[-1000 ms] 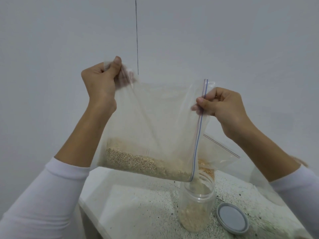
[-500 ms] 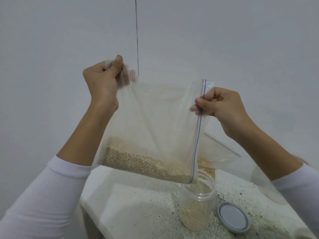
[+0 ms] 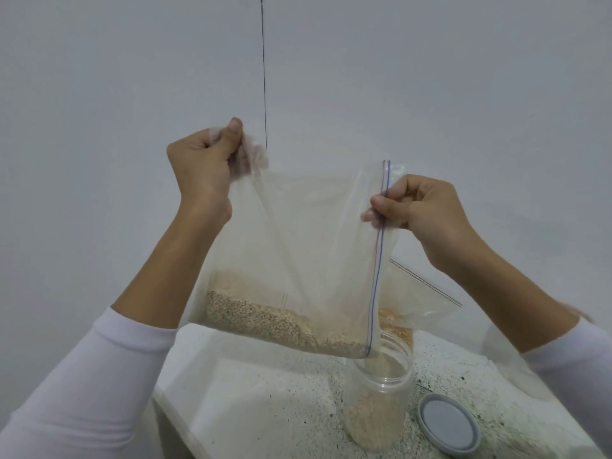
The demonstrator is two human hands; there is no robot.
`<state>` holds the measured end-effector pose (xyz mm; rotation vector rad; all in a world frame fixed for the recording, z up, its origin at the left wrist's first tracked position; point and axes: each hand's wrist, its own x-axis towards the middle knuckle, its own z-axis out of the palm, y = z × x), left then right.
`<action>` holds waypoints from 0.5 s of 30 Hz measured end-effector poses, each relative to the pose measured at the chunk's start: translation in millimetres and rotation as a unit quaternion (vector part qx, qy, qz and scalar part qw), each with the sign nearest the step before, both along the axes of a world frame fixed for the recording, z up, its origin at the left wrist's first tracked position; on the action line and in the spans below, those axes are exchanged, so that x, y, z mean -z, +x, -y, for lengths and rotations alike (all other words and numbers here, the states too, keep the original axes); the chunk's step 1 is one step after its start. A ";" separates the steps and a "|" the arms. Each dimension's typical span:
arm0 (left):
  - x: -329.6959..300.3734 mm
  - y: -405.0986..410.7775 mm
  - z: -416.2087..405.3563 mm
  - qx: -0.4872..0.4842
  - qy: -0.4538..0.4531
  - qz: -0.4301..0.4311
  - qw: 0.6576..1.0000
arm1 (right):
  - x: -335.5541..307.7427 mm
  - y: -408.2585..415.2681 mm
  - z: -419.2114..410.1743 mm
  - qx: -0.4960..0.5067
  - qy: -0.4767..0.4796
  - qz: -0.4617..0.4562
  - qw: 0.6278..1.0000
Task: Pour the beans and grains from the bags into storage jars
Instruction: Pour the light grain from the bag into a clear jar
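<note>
A clear zip bag hangs turned on its side in front of me, with tan grain lying along its lower edge. My left hand pinches the bag's upper left corner. My right hand pinches the zip edge with its blue line, which runs down to the mouth of an open clear plastic jar. The jar stands on the speckled table and is partly filled with the same grain. The bag's lower right corner sits over the jar's rim.
A grey jar lid lies flat on the table just right of the jar. A second zip bag with grain stands behind the jar. The table's left edge falls off near my left sleeve. A plain white wall with a thin dark cord fills the background.
Both hands and the bag have dropped slightly; the grain stays along the lower edge. The jar and lid have not moved.
</note>
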<state>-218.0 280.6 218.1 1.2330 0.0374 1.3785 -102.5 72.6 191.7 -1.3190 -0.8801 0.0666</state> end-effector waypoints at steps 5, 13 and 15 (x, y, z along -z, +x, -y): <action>1.9 1.2 0.3 -0.014 -0.007 0.000 1.000 | -0.3 -2.0 -2.0 0.000 0.003 0.000 1.000; -1.2 -0.7 3.8 0.001 -0.004 0.006 1.000 | -1.6 -1.5 -2.7 0.010 -0.002 0.007 1.000; -0.6 -0.7 5.7 0.004 0.003 0.009 1.000 | -1.3 -1.5 -2.5 0.004 0.000 0.001 1.000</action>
